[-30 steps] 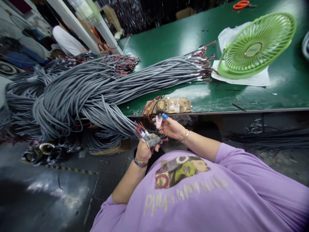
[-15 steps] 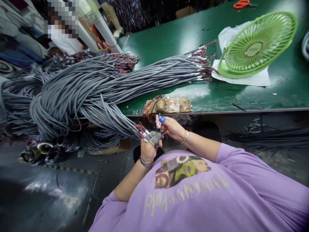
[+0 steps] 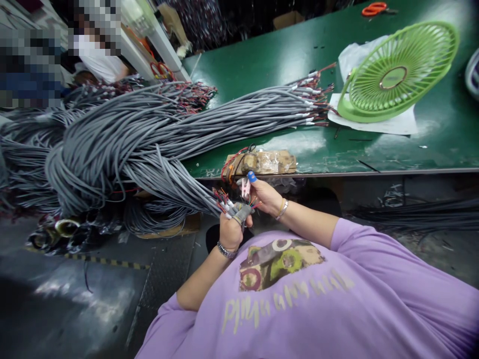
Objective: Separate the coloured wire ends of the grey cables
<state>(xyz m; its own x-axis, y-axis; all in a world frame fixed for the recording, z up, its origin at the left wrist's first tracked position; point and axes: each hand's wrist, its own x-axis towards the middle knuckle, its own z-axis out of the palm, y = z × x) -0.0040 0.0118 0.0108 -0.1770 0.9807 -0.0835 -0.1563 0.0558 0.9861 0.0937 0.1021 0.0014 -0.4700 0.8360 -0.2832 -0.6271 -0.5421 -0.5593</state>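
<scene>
My left hand (image 3: 230, 233) is closed around the end of a grey cable, its thumb in a grey covering (image 3: 242, 213). Thin coloured wires (image 3: 254, 202) fan out from that end towards my right hand (image 3: 268, 197). The right fingers are bent in at the wires, and a blue wrap covers one fingertip. Right beside them is a small pink clip (image 3: 246, 188); whether the fingers grip it is unclear. Just left of my hands lie the stripped red and black ends of a grey cable bundle (image 3: 175, 182), which hangs over the table edge.
More grey cables (image 3: 239, 112) lie across the green table (image 3: 262, 60). A wooden block (image 3: 275, 162) with red wire sits at the near edge. A green fan (image 3: 396, 75) stands on paper at the right, orange-handled scissors (image 3: 374, 9) behind. A person in white (image 3: 99, 60) is at the far left.
My right hand has shifted slightly left and turned, with its blue-wrapped fingertip now pointing up. The pink clip has tilted and sits a little lower. My left hand is almost unmoved.
</scene>
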